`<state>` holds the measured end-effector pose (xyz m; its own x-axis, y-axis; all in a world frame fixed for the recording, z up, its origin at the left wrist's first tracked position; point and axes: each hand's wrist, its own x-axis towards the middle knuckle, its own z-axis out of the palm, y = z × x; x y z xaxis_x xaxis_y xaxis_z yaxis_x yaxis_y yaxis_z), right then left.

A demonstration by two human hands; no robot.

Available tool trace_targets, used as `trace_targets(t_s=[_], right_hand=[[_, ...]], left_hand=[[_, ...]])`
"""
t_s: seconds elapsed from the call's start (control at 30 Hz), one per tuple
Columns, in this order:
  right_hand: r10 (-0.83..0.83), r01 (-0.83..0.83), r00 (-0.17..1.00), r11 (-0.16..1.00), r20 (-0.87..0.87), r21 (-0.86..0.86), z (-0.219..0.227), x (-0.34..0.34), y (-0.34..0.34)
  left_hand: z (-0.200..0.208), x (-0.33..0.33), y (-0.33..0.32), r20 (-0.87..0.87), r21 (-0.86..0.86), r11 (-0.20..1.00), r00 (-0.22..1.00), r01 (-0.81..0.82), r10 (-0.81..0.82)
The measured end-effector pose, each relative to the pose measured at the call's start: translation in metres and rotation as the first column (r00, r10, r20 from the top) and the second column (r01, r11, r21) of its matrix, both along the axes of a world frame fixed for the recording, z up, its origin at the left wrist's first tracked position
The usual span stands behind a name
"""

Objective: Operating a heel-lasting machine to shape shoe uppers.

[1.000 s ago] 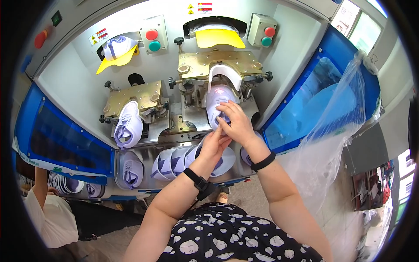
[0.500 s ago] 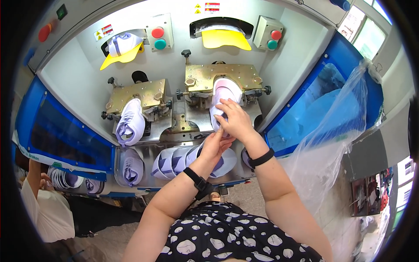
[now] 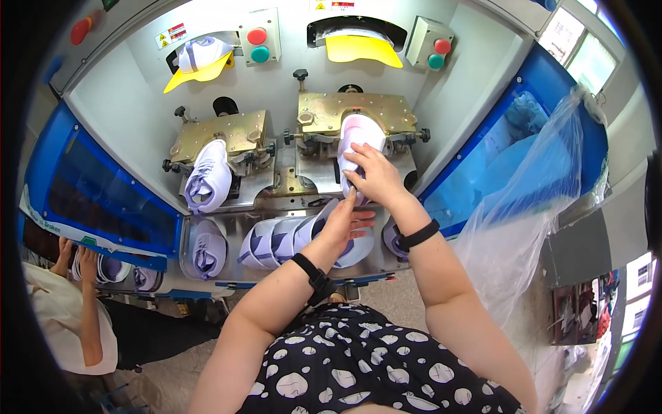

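Counter edge lay nearer me than shoe; narrow room ran between right clamp and side wall. Shoe sat against clamp, toe pointing away, long axis front-to-back. My left fingers spread near heel; my right fingers rested across shoe, pinch unclear.

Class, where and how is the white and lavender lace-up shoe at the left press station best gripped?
Grip the shoe by its rounded heel, probably from the person's side: heel and upward-facing opening lie nearest, while the toe points toward the brass-coloured metal plate.
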<state>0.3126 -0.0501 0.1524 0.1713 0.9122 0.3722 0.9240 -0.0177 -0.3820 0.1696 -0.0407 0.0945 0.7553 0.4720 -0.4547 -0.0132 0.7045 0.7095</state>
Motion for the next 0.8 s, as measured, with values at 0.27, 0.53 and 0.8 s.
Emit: trace_targets(t_s=[0.27, 0.53, 0.8], right_hand=[[-0.007, 0.009, 0.999, 0.999, 0.041, -0.044, -0.001, 0.000, 0.001], [0.040, -0.175, 0.929, 0.924, 0.369, 0.340, -0.038, -0.086, -0.055], [-0.362, 0.041, 0.455, 0.921, -0.814, -0.387, -0.115, -0.119, -0.084]], left_hand=[[0.008, -0.018, 0.008, -0.057, 0.039, 0.991, 0.990, 0.128, -0.126], [-0.005, -0.153, 0.036, -0.089, 0.395, 0.895, 0.962, -0.205, 0.259], [-0.016, -0.189, 0.022, -0.112, 0.200, 0.964, 0.982, 0.173, -0.153]])
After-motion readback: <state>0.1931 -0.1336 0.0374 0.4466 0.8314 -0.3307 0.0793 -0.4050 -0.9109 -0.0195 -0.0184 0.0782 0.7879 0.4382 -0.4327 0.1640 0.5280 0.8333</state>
